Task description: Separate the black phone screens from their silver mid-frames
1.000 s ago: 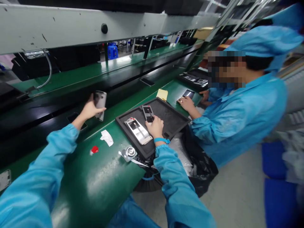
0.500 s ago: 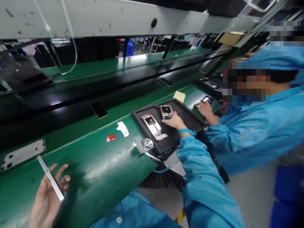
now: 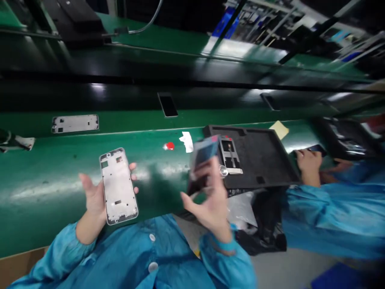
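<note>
On the palm of my left hand (image 3: 94, 200) lies a white phone frame (image 3: 118, 185), its flat face up; the fingertips curl round its right edge, and the thumb stands away. My right hand (image 3: 210, 210) grips a dark, screen-like phone part (image 3: 202, 162) with a pink tab at its top corner. Motion blurs both hand and part. They are over the bench, left of a black foam tray (image 3: 261, 154). Another phone assembly (image 3: 230, 154) with red marks rests at the tray's left side. A round metallic piece (image 3: 223, 171) shows beside it.
A second white frame (image 3: 75, 123) and a dark phone (image 3: 167, 105) lie toward the bench's back. A red spot (image 3: 170, 146) and a torn white paper (image 3: 187, 142) lie between my hands. A co-worker's hand (image 3: 309, 162) touches a phone at right, near a yellow note (image 3: 279, 129).
My right hand has come out of the tray and moved left, carrying a phone part. My left hand's frame has turned from edge-on to face-up. The view has swung.
</note>
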Demonstrator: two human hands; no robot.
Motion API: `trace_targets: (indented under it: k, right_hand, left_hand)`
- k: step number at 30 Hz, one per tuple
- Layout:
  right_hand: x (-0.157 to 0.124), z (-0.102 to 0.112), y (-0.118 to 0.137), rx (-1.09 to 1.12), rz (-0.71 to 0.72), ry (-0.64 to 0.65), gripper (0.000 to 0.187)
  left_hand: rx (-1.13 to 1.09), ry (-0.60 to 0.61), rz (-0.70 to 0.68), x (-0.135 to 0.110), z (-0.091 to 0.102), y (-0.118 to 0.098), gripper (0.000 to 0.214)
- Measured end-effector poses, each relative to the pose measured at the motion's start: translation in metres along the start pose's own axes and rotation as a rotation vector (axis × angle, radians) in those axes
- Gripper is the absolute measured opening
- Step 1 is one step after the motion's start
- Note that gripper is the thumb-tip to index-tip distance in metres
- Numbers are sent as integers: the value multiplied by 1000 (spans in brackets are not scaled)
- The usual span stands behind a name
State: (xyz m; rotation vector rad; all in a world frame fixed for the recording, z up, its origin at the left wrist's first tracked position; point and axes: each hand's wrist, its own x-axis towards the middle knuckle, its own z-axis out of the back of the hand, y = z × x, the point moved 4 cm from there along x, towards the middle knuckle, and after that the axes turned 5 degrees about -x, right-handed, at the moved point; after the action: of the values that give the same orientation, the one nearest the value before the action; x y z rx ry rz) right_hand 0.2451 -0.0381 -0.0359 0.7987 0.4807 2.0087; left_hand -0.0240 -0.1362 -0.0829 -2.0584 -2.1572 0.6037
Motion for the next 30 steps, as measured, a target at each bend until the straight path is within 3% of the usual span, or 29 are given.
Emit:
trace_targets:
  k: [2, 4, 8, 13, 16, 19, 21, 25, 30]
  right_hand:
    - [-2, -51, 13, 36, 20, 52, 109]
    - [-2, -87, 23, 80, 31, 106, 110]
    - [-9, -113, 42, 120, 74, 160, 116]
    - [-14, -114, 50, 243, 219, 387, 115]
    - [-2, -98, 44, 401, 261, 492, 97]
    - [18, -76, 41, 594, 194, 376, 63]
    - [29, -69, 45, 668, 159, 290, 50]
    - [39, -73, 63, 734, 138, 172, 40]
    - [37, -74, 65, 852, 0, 50, 32]
  left_hand:
    - [40, 47, 15, -7, -10, 8, 92]
    - [141, 124, 10, -17, -15, 13, 94]
    - [322, 187, -75, -32, -11, 18, 95]
    - [318, 248, -41, -30, -2, 24, 81]
    - [328, 294, -84, -23, -1, 18, 77]
    - [400, 353, -116, -19, -3, 14, 80]
    - [463, 365, -113, -19, -4, 16, 95]
    - [665, 345, -57, -20, -1, 23, 133]
    - [920, 392, -134, -21, -5, 22, 134]
